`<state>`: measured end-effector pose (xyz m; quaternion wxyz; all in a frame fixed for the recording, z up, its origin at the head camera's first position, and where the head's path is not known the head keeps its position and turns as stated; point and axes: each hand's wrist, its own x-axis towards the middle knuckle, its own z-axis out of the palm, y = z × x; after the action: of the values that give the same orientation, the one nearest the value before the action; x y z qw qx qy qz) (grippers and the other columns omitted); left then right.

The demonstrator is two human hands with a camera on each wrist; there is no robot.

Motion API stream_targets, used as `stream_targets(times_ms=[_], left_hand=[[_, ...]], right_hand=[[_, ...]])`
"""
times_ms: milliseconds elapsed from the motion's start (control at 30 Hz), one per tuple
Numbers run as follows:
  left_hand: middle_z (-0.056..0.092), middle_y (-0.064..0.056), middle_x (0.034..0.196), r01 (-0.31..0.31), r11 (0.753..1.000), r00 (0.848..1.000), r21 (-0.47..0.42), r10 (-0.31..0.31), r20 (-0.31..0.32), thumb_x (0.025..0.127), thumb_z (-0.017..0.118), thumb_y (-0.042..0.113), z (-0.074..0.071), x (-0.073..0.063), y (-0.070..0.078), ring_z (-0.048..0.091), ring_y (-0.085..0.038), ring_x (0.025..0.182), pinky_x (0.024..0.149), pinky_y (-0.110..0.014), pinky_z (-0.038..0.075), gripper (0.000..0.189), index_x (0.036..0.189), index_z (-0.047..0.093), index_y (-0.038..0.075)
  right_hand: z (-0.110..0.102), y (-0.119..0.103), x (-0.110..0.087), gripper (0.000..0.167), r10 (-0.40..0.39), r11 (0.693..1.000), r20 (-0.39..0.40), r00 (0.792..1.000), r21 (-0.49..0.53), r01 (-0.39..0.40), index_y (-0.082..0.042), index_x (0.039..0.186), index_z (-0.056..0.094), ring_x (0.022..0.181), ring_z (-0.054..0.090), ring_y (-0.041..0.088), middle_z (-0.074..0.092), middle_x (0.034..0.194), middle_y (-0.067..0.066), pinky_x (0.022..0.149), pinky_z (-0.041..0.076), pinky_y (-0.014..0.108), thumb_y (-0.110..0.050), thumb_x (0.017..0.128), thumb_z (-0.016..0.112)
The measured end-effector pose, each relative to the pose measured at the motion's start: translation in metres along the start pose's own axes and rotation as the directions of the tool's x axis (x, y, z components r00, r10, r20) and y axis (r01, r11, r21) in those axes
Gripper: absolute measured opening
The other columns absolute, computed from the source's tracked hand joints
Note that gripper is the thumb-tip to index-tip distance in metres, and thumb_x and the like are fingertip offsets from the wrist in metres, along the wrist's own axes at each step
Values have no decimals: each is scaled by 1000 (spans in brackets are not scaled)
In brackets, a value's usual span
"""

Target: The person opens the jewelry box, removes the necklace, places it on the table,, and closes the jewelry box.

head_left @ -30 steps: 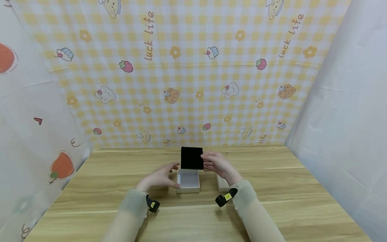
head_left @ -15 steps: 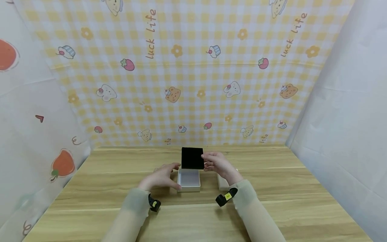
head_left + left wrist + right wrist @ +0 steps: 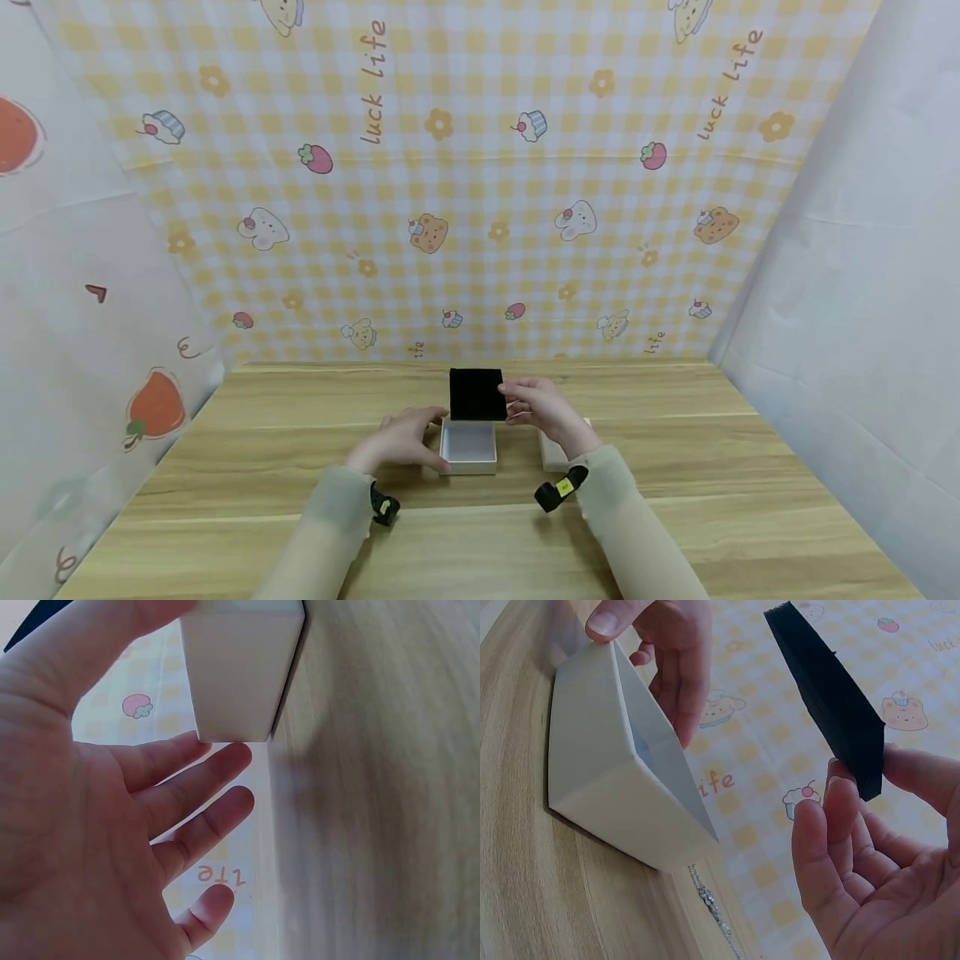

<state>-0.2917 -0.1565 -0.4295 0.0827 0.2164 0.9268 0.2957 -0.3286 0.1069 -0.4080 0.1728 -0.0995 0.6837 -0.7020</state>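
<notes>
My left hand (image 3: pixel 399 439) holds a small white open-topped box (image 3: pixel 468 468) on the table, thumb at its near corner and fingertips along the far end of its side. In the right wrist view the box's pale inner wall shows. My right hand (image 3: pixel 543 408) pinches a flat black square pad (image 3: pixel 477 394), like a jewellery box insert, by its right edge between thumb and fingers. The pad is raised and tilted just above and behind the box. Beyond the box, a silver sparkly chain (image 3: pixel 709 900) lies on the table, visible only in the right wrist view.
A second pale box part (image 3: pixel 553 457), probably the lid, lies right of the box, partly hidden by my right hand and wrist. The wooden table (image 3: pixel 480 550) ends at a yellow checked cloth (image 3: pixel 480 275), with white cloths at both sides.
The black pad's top edge has dipped slightly while my right hand keeps its pinch. My left hand has shifted a touch to the right at the box.
</notes>
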Motion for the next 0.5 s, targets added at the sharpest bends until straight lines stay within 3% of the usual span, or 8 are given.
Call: stream_targets(times_ms=[200, 500], left_hand=[[58, -7, 130, -1, 1000, 1000, -1, 1, -4, 63, 88, 40, 1, 1, -2, 46, -27, 120, 91, -50, 29, 91, 138, 50, 7], [59, -6, 129, -2, 1000, 1000, -5, 2, -10, 63, 88, 40, 2, 2, -3, 47, -28, 119, 89, -49, 29, 90, 137, 50, 7]], right_hand=[[0, 1, -1, 49, 1, 998, -12, 1000, -64, -1, 16, 131, 46, 63, 59, 9, 57, 92, 7, 67, 56, 29, -16, 96, 60], [0, 4, 0, 51, -5, 993, -10, 1000, -121, 4, 15, 133, 46, 61, 61, 8, 61, 87, 5, 65, 56, 28, -15, 95, 61]])
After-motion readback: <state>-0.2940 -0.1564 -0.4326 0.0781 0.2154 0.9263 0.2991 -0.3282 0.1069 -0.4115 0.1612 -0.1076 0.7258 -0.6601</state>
